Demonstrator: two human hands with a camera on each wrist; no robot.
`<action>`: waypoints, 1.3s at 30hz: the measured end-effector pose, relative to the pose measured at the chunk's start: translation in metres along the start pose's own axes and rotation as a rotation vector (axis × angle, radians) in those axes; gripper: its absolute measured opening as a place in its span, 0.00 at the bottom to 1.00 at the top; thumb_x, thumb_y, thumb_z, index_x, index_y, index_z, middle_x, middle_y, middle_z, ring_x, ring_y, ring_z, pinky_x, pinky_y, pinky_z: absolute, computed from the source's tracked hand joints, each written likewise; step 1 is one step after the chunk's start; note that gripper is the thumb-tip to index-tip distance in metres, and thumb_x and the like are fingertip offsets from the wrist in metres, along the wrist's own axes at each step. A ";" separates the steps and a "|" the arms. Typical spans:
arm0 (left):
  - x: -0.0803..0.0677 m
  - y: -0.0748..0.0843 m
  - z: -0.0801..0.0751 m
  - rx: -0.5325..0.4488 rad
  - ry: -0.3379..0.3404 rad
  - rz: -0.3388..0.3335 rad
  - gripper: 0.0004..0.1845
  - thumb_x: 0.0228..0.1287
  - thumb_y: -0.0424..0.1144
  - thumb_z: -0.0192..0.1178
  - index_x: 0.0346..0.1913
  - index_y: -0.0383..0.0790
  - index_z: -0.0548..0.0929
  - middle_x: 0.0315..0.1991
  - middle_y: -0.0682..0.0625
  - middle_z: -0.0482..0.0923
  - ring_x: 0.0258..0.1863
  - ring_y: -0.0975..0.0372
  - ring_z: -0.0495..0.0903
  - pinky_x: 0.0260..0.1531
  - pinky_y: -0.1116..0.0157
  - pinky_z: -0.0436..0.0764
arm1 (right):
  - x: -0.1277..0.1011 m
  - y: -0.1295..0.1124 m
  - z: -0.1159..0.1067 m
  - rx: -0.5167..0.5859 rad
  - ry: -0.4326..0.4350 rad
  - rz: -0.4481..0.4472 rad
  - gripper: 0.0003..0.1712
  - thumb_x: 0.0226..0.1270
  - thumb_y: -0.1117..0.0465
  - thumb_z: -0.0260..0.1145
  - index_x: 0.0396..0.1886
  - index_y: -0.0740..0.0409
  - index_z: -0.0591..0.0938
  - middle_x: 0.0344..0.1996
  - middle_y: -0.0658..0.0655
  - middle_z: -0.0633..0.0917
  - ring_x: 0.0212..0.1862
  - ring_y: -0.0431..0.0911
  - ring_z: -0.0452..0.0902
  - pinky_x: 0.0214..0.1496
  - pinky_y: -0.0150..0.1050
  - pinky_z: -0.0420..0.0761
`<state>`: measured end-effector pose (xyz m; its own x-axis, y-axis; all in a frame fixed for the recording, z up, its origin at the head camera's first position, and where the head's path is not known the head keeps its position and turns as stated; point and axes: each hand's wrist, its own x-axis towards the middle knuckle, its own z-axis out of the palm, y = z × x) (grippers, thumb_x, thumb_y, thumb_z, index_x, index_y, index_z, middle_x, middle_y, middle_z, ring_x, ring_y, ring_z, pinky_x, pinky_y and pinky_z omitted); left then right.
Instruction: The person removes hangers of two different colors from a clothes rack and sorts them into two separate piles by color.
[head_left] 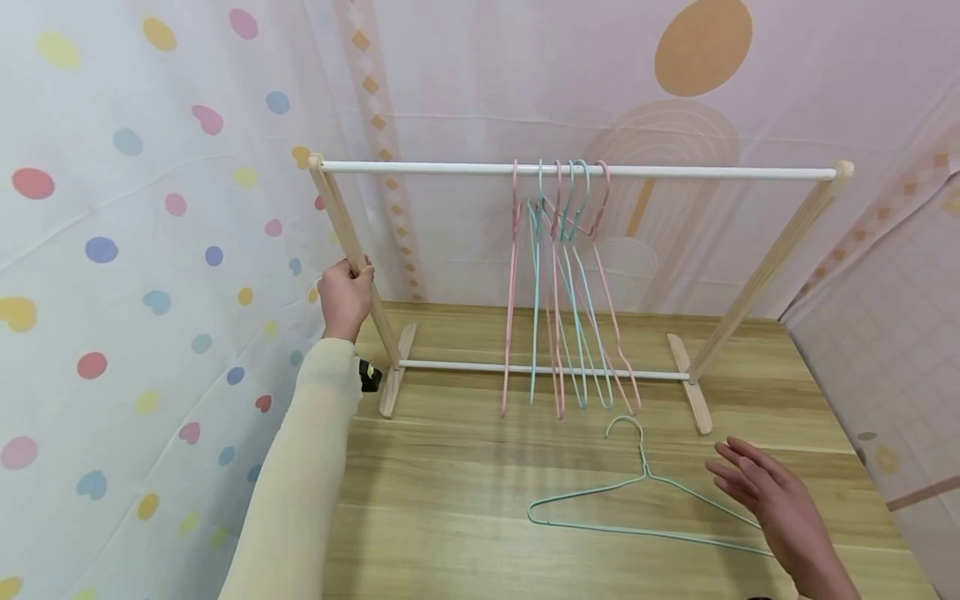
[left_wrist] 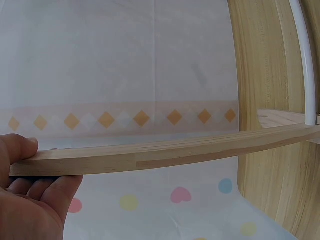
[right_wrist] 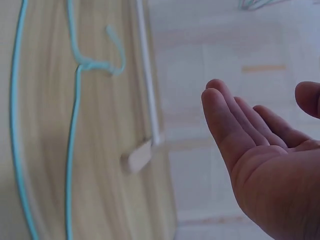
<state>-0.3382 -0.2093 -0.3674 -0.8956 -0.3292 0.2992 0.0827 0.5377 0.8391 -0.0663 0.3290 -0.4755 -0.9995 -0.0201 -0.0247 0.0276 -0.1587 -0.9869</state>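
The left wooden post (head_left: pixel 352 242) of the clothes rack (head_left: pixel 577 171) is being gripped by the left hand (head_left: pixel 345 296), fingers curled round it about halfway up. The teal hanger (head_left: pixel 637 500) is lying flat on the wooden table (head_left: pixel 450 467), just in front of the rack, with its hook toward the rack. The right hand (head_left: pixel 772 500) is being held over the hanger's right arm, fingers spread and relaxed, nothing being pinched. Pink and teal hangers (head_left: pixel 562 292) are hanging from the white rail.
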 end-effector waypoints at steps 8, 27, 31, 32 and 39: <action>0.000 0.001 -0.001 -0.013 0.009 -0.016 0.14 0.72 0.36 0.57 0.53 0.33 0.84 0.48 0.36 0.82 0.46 0.47 0.81 0.44 0.53 0.80 | 0.011 -0.017 0.030 0.084 -0.096 -0.117 0.21 0.81 0.63 0.46 0.68 0.62 0.69 0.59 0.50 0.79 0.58 0.47 0.77 0.57 0.39 0.74; 0.001 -0.002 0.000 0.006 0.004 -0.026 0.15 0.72 0.38 0.57 0.54 0.34 0.84 0.48 0.37 0.82 0.47 0.49 0.81 0.44 0.54 0.80 | 0.054 -0.039 0.092 0.091 -0.157 -0.104 0.37 0.81 0.55 0.46 0.73 0.78 0.46 0.64 0.58 0.70 0.60 0.44 0.75 0.61 0.41 0.71; 0.000 -0.001 -0.001 0.014 -0.002 -0.027 0.15 0.73 0.39 0.56 0.54 0.35 0.84 0.49 0.37 0.82 0.47 0.48 0.81 0.45 0.54 0.80 | 0.062 -0.043 0.101 0.108 -0.147 -0.076 0.39 0.81 0.52 0.46 0.74 0.76 0.46 0.71 0.73 0.56 0.60 0.44 0.74 0.61 0.39 0.71; 0.000 -0.001 -0.001 0.015 -0.003 -0.027 0.15 0.73 0.39 0.56 0.54 0.35 0.84 0.49 0.37 0.82 0.47 0.48 0.81 0.45 0.54 0.80 | 0.064 -0.044 0.102 0.118 -0.147 -0.069 0.39 0.81 0.51 0.46 0.74 0.76 0.46 0.71 0.74 0.53 0.61 0.44 0.74 0.61 0.39 0.71; 0.001 -0.001 0.001 0.016 0.000 -0.019 0.15 0.72 0.38 0.56 0.54 0.34 0.84 0.48 0.37 0.82 0.46 0.49 0.81 0.44 0.54 0.80 | 0.076 -0.051 0.114 0.210 -0.116 -0.020 0.39 0.79 0.49 0.48 0.74 0.74 0.50 0.69 0.73 0.58 0.59 0.47 0.75 0.61 0.41 0.70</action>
<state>-0.3394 -0.2095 -0.3680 -0.8971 -0.3392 0.2831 0.0586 0.5438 0.8372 -0.1417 0.2226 -0.4083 -0.9917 -0.1261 0.0254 0.0222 -0.3620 -0.9319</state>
